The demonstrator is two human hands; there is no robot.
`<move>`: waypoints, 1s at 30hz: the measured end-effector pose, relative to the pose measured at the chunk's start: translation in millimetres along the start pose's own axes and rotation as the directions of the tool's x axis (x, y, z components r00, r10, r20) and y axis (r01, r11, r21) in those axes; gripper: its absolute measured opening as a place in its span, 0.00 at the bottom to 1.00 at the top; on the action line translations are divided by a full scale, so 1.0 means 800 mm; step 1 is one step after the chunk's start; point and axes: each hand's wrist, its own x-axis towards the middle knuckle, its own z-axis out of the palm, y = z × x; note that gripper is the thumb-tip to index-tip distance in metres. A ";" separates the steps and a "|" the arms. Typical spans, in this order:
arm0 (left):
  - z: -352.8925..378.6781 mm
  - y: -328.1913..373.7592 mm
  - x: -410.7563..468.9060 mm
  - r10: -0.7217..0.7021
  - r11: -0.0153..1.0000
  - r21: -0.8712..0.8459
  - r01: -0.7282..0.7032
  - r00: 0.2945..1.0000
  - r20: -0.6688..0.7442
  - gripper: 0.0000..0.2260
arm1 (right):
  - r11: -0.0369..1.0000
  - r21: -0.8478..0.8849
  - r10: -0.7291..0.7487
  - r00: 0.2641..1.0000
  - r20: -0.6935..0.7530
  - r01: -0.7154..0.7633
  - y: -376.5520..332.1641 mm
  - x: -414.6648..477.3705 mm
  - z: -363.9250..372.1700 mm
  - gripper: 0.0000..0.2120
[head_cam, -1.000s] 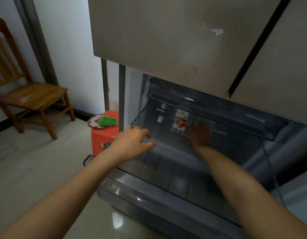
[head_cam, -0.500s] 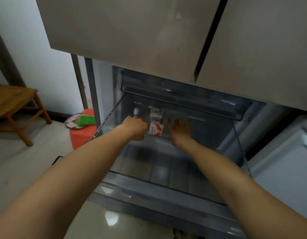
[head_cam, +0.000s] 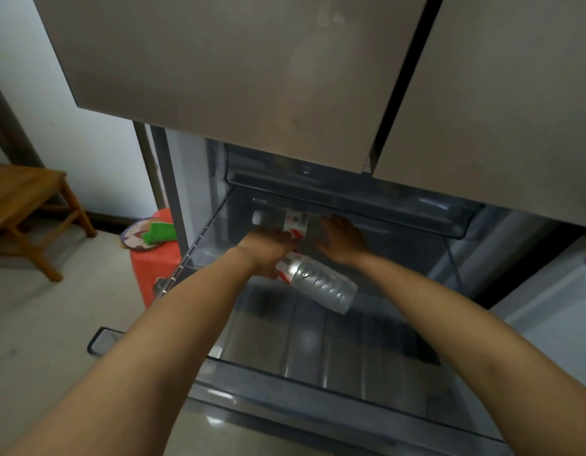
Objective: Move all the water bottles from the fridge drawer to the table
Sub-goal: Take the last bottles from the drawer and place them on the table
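The fridge drawer (head_cam: 318,386) is pulled out below the closed upper doors. Two clear water bottles with red-and-white labels are at its back. My left hand (head_cam: 268,251) grips the nearer bottle (head_cam: 318,283) by its upper part, and the bottle's base points toward me and to the right. The farther bottle (head_cam: 286,222) lies on its side with its white cap to the left. My right hand (head_cam: 342,238) holds the right end of that farther bottle. How far its fingers wrap round the bottle is hidden.
An orange stool (head_cam: 156,258) with a plate and a green cloth (head_cam: 160,232) stands left of the fridge. A wooden chair (head_cam: 25,205) is farther left on the tiled floor. The upper fridge doors (head_cam: 252,77) overhang the drawer. A white surface (head_cam: 554,311) is at the right.
My left hand has closed on one bottle and drawn it toward me, out from under the other. My right hand has moved onto the farther bottle.
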 end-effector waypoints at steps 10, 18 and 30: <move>0.004 0.012 -0.004 -0.046 0.991 0.135 0.024 0.986 0.158 0.35 | 0.965 -0.262 0.007 0.997 0.074 0.013 0.001 0.028 0.023 0.41; -0.020 0.018 -0.053 -0.152 0.981 -0.062 0.182 0.931 0.331 0.26 | 0.971 -0.157 0.202 0.968 0.148 -0.179 -0.006 0.006 0.029 0.28; -0.140 0.036 -0.131 -0.055 0.943 0.331 -0.043 0.958 0.282 0.36 | 0.938 0.214 0.222 0.945 0.239 -0.274 -0.027 -0.101 -0.010 0.34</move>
